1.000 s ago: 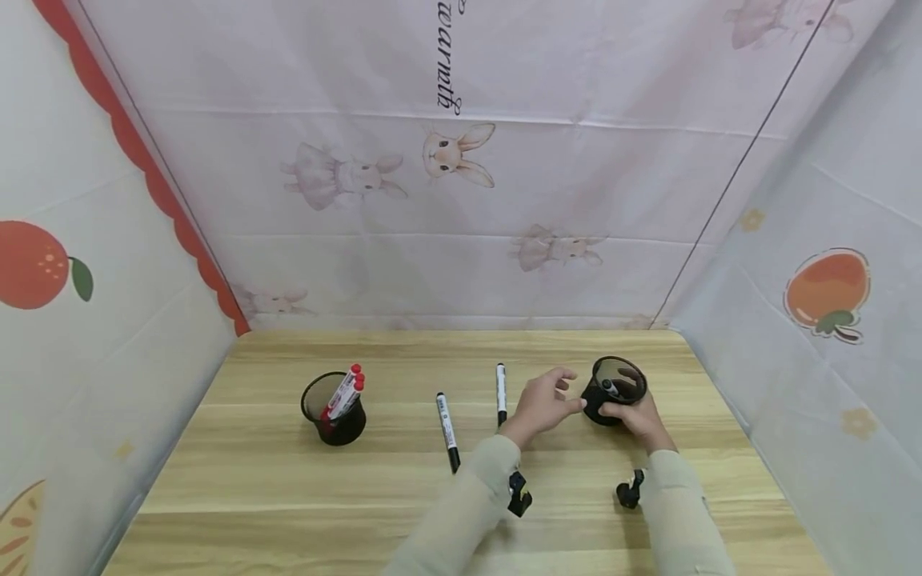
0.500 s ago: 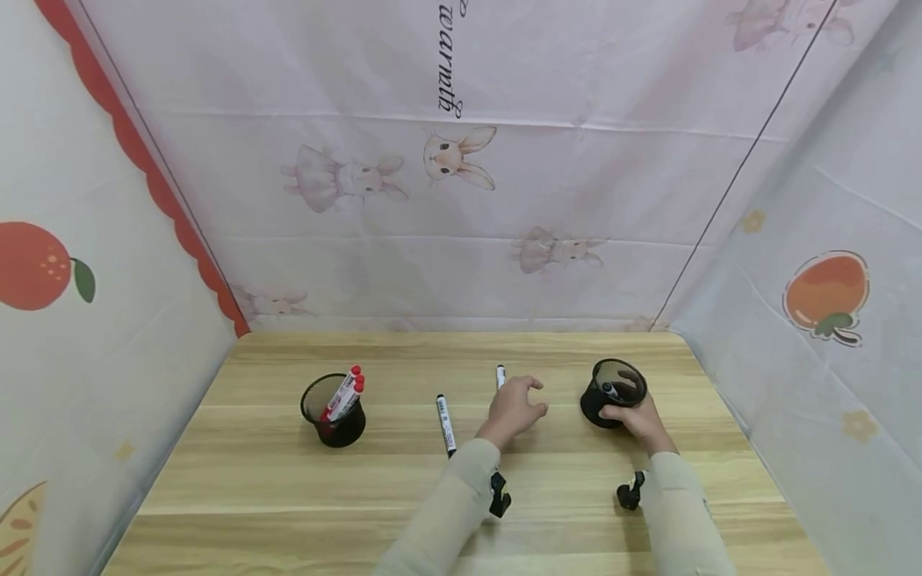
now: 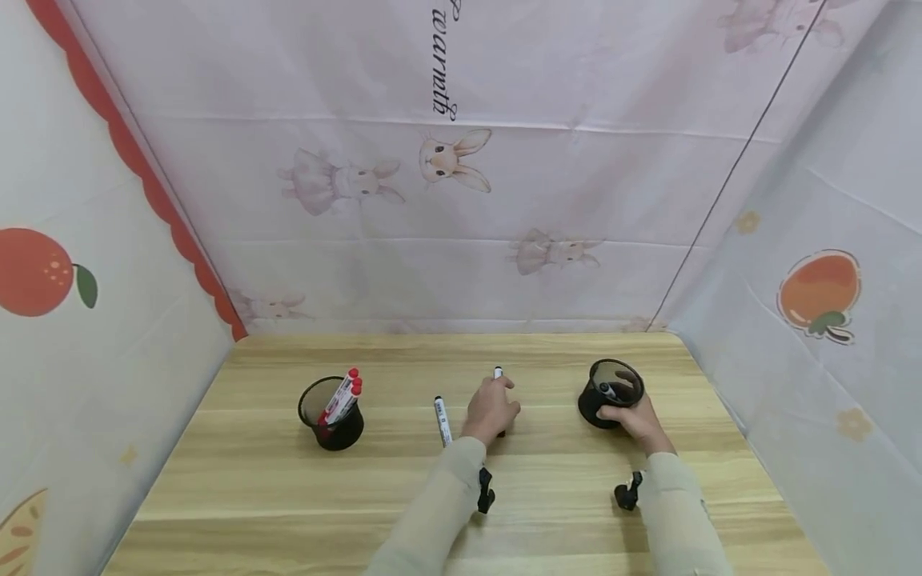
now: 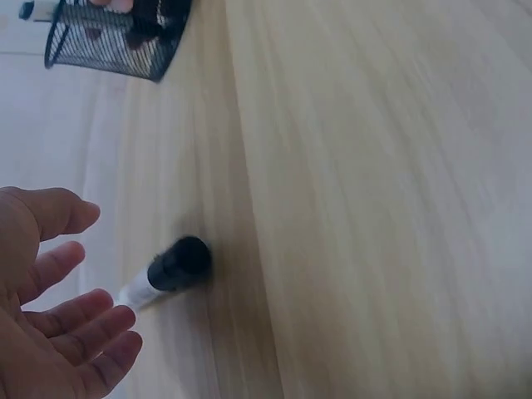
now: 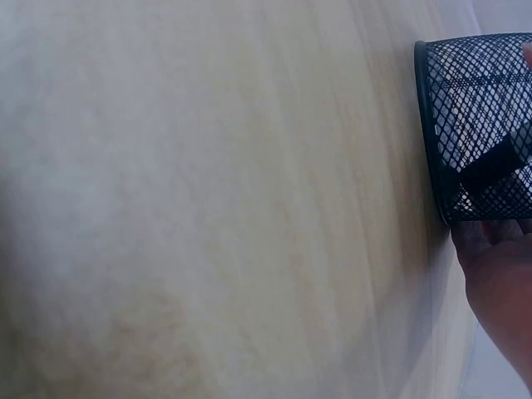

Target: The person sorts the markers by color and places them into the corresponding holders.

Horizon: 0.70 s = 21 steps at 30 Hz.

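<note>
My left hand is over a white whiteboard marker with black ends, lying on the table and partly hidden by the hand. In the left wrist view the fingers are spread and loosely bent beside the marker, not closed round it. On the right, my right hand grips a black mesh pen holder, thumb on the near side. A black-ended marker leans inside that holder; its dark end shows through the mesh in the right wrist view.
A second white and black marker lies left of my left hand, partly behind the sleeve. Farther left stands another black mesh holder with several red-capped markers. Printed cloth walls border the wooden table behind and at both sides.
My left hand has moved left, away from the right-hand pen holder, to the nearer marker on the table. The right hand keeps holding the holder in about the same place.
</note>
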Tool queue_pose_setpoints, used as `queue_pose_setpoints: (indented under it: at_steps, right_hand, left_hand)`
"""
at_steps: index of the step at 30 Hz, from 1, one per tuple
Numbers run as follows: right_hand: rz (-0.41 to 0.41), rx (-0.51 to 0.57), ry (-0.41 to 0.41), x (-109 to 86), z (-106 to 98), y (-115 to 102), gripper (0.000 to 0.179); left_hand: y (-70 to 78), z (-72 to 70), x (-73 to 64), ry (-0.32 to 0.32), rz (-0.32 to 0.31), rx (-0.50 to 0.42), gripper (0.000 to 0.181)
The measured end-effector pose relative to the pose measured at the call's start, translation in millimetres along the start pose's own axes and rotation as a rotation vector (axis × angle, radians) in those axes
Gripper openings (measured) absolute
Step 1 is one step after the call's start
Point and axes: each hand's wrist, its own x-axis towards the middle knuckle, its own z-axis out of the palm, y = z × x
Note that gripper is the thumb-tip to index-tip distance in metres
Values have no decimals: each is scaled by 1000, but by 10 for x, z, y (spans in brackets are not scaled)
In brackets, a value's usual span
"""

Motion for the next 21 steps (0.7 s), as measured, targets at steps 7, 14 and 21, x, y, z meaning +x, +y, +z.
queue_pose_setpoints:
  at_steps: [7,14,21]
  right_hand:
    - [7,-8,-1,18,-2,18,86]
    - [0,31,-9,26,16,14,85]
    - [4,27,3,20,-9,27,84]
  left_hand:
    - [-51,30,25,7,0,21,35]
    - [-67,79,58,-6,-17,40,34]
    - [-56,111,88,-12,-31,67,35]
